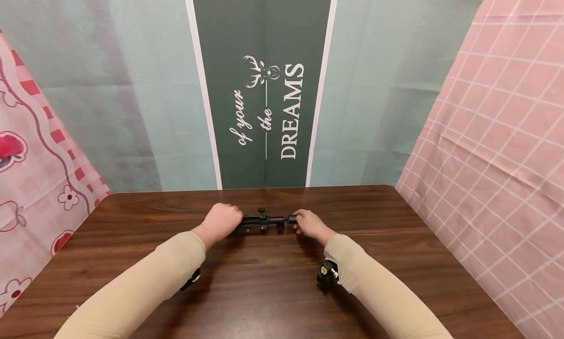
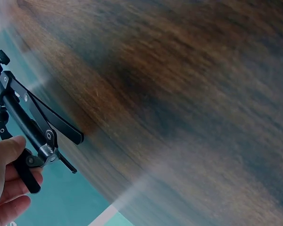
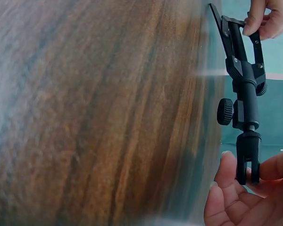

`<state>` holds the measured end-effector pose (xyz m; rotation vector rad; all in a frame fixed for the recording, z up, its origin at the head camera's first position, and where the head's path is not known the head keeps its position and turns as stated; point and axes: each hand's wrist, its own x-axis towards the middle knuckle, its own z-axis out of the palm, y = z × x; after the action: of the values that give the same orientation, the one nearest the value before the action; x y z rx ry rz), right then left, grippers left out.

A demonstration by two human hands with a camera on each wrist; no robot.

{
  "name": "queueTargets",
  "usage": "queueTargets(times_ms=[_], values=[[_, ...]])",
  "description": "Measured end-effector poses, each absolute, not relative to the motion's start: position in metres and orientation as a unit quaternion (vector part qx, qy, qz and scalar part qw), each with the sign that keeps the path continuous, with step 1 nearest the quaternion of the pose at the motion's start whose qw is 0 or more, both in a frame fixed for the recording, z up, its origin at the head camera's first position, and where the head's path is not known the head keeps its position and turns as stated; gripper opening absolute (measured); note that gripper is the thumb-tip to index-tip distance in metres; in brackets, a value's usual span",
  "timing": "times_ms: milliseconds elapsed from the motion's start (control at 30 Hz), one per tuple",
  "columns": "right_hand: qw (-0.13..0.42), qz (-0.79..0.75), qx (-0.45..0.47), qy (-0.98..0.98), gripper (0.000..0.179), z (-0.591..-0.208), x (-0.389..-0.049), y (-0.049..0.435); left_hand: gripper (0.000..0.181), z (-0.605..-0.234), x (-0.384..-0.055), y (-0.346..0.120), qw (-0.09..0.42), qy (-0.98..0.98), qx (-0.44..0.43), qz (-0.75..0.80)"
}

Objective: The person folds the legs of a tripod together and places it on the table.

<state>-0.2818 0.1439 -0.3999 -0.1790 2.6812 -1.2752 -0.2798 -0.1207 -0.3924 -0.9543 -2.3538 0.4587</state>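
Observation:
A small black tripod is held sideways above the far part of the table, its leg end to the left and its head to the right. My left hand grips the leg end; in the left wrist view the thumb presses one leg, and the legs are slightly spread around the centre tube. My right hand holds the head end. Up close in the right wrist view, a forked clamp tips the head between thumb and fingers. A round knurled knob sticks out from the tube.
Under both hands lies a dark brown wood-grain table. A grey-green printed cloth hangs behind it. Pink patterned cloths stand at the left and right sides. A black wrist camera hangs below the right sleeve.

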Motion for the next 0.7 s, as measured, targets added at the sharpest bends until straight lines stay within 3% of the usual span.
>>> queueTargets(times_ms=[700], values=[[0.092, -0.382, -0.072, 0.917, 0.033, -0.4034, -0.2791, 0.1478, 0.015, -0.3964, -0.2725, -0.1157, 0.233, -0.908, -0.317, 0.145]])
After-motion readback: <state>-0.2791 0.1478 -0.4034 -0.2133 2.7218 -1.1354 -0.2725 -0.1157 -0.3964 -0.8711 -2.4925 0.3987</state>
